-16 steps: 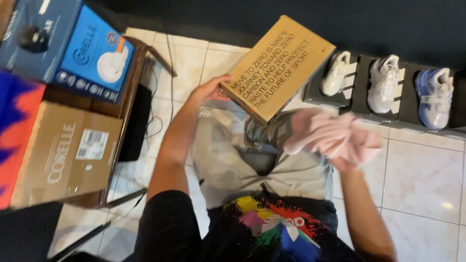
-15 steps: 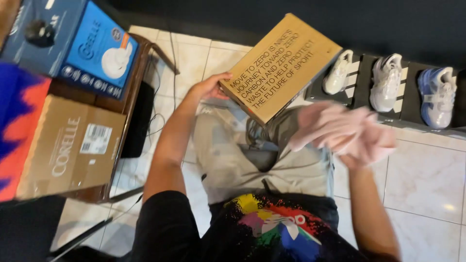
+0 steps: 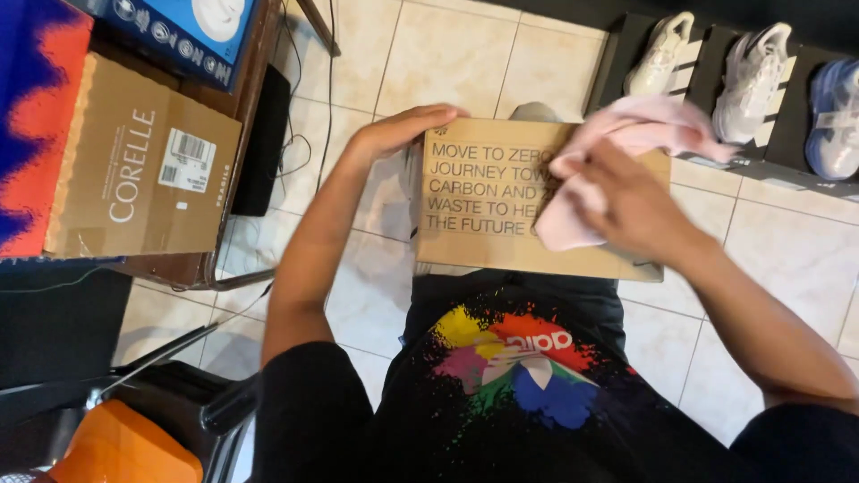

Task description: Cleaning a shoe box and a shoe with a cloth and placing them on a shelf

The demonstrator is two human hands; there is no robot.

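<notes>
Here, a brown cardboard box (image 3: 488, 210) lies flat on the person's lap — left hand (image 3: 400, 131) curled over its far-left corner, right hand (image 3: 626, 199) pressing a pink cloth (image 3: 617, 148) onto its lid. Beyond, pale sneakers (image 3: 660, 55) line a black rack (image 3: 617, 54).

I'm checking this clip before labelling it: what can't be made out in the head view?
- Brown cardboard box: its contents are hidden by its closed top; the right part is covered by the pink cloth and right hand.
- Left hand: fingertips curl behind the box edge.
- Blue shoe: cut off by the right edge.
</notes>
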